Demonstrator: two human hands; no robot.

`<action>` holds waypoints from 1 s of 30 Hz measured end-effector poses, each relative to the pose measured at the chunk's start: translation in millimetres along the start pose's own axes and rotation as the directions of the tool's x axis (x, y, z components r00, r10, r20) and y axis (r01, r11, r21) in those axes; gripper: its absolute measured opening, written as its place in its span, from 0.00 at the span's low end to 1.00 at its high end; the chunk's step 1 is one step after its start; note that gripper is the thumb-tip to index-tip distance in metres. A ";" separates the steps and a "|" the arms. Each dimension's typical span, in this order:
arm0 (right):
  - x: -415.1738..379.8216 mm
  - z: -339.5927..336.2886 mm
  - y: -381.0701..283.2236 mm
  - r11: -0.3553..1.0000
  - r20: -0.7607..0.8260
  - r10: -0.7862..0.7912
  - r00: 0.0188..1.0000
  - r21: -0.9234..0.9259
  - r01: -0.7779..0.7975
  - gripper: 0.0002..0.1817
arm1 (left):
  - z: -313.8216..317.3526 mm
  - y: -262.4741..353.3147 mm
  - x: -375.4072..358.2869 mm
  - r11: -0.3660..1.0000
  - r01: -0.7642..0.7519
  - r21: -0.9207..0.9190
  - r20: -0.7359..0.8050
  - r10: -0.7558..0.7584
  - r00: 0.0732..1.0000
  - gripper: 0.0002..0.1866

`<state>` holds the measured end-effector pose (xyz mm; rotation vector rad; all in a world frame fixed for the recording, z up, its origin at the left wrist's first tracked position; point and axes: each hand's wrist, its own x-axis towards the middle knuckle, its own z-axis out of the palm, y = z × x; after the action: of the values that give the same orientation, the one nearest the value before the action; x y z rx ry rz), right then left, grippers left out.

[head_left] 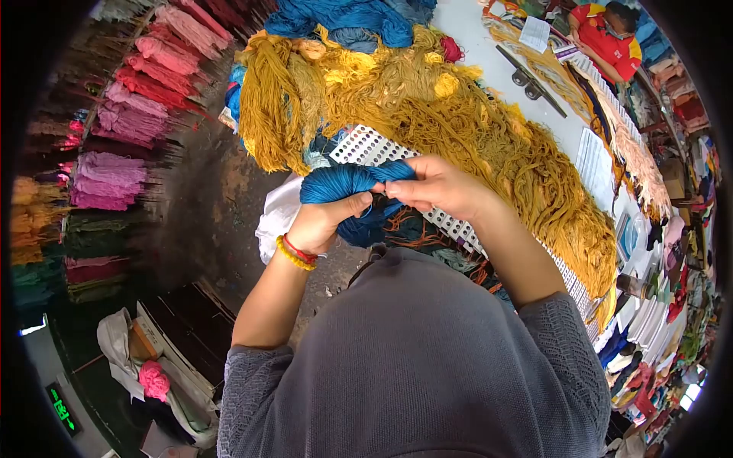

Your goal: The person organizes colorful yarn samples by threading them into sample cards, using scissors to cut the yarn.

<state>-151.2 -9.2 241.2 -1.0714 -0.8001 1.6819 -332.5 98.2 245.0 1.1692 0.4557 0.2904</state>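
Observation:
A thick skein of blue yarn [334, 183] is held up in front of my body, gathered narrow near its middle. My left hand [330, 219] grips its lower left side, with the thumb along the strands. On the right part of the skein, my right hand [440, 185] has its fingers pinched together at the narrow spot, close to the left thumb tip. Darker blue strands hang beneath the hands. A white perforated rack [369, 146] is just behind the skein.
Mustard and gold yarn [458, 114] is heaped along the white table [489, 57], with blue yarn [343, 19] behind it. Pink, red and purple skeins [114, 179] hang at left. A person in a red shirt [607, 42] is at the far right. White cloth [276, 217] lies left of my hands.

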 end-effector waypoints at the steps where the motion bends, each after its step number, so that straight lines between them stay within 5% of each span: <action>1: 0.5 7.4 -2.3 0.999 -0.063 -0.033 0.997 -0.035 0.031 0.08 | -2.1 -1.7 0.6 0.999 -0.017 -0.037 0.036 0.019 0.999 0.10; 7: 13.4 15.0 12.1 0.906 -0.119 -0.286 0.951 -0.357 0.228 0.07 | -1.9 -3.8 -2.7 0.988 0.017 -0.152 -0.030 -0.022 0.999 0.17; 14: 20.2 27.6 28.8 0.852 -0.289 -0.356 0.888 -0.492 0.182 0.05 | 2.0 -7.6 -2.1 0.998 -0.052 -0.035 -0.036 0.051 0.998 0.16; 17: 21.2 24.7 34.0 0.851 -0.309 -0.445 0.841 -0.438 0.289 0.04 | -3.1 -15.5 0.6 0.995 -0.096 0.027 -0.004 0.096 0.995 0.16; 19: 18.6 22.6 32.1 0.986 -0.339 -0.158 0.927 0.000 0.168 0.06 | -5.8 -16.4 0.6 0.993 -0.107 0.046 0.001 0.107 0.994 0.16; 20: 17.6 20.7 27.4 0.944 -0.290 -0.053 0.955 0.297 0.143 0.08 | -7.3 -15.1 -0.5 0.998 -0.060 0.012 -0.012 0.061 0.998 0.15; 23: 15.5 11.6 33.0 0.940 -0.154 0.039 0.987 0.341 0.016 0.12 | -1.7 -9.3 -2.1 0.999 0.014 -0.034 -0.082 -0.016 0.996 0.14; 25: 16.6 15.9 32.4 0.986 -0.177 0.024 0.984 0.167 0.006 0.11 | -4.5 -10.1 0.7 0.999 -0.044 0.022 0.027 0.043 0.999 0.16; 28: 18.1 24.9 32.4 0.999 -0.248 -0.050 0.968 -0.025 0.045 0.11 | -0.4 -17.3 0.3 0.995 -0.075 0.063 -0.019 0.077 0.997 0.16; 30: 27.3 25.8 46.5 0.932 -0.339 -0.363 0.868 -0.138 0.336 0.07 | -2.1 -19.4 1.3 0.997 -0.055 0.058 0.002 0.055 0.999 0.17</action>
<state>-196.4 0.2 203.2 -1.1637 -0.7664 1.1145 -332.7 93.3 226.0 1.2393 0.4347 0.3261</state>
